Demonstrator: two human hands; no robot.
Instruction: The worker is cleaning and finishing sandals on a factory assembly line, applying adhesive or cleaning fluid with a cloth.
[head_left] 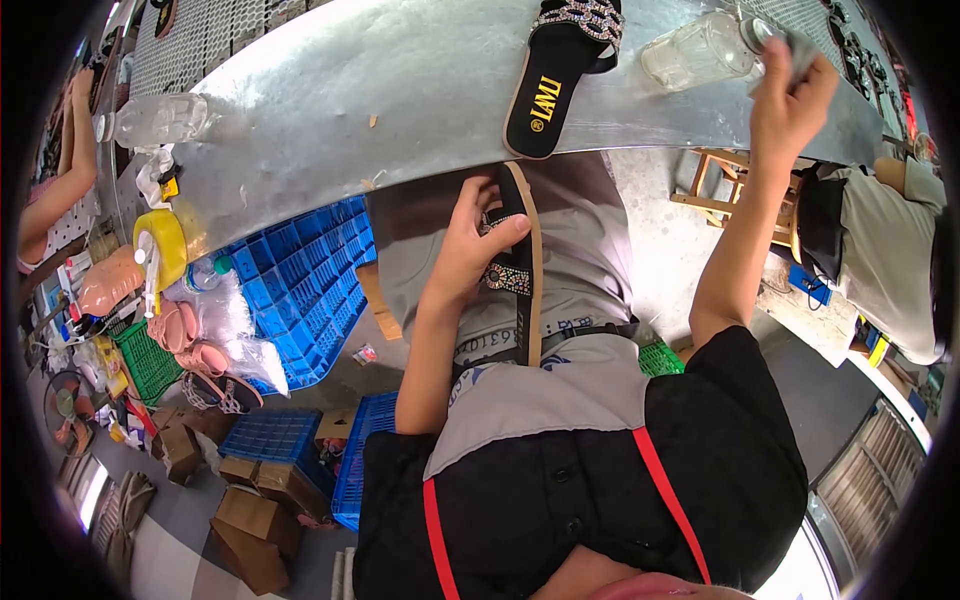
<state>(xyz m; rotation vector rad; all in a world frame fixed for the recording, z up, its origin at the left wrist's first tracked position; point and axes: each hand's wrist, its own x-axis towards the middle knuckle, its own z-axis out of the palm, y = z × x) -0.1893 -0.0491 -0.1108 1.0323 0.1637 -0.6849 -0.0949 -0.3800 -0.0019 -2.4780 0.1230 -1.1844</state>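
Sandal point(520, 262) number one sits in my left hand point(468, 248), near the middle of the frame, just under the curved lower edge of the metal table point(400, 90). I have it turned on edge, so its tan sole rim runs top to bottom, and my fingers are closed around the beaded strap with my thumb pressed over the front of it. It hangs above my lap, against the grey apron point(560, 300) I am wearing.

My right hand point(790, 100) is up in the upper right of the frame, on the table's far side. It is closed on a small grey cloth or pad point(795, 55), touching the neck end of a clear glass jar point(700, 50) that lies on its side on the metal. I cannot tell whether my fingers grip the jar too.

Just left of that jar, at the top centre, a second black sandal point(555, 85) lies flat on the table, its footbed up and its jewelled strap towards the top edge.

At the upper left a clear plastic bottle point(160, 118) lies on the table's end. Below it, at the left of the frame, stand a yellow tape roll point(165, 245), bags of pink sandals point(190, 335) and a blue crate point(300, 280). Cardboard boxes point(250, 520) lie on the floor at the lower left.
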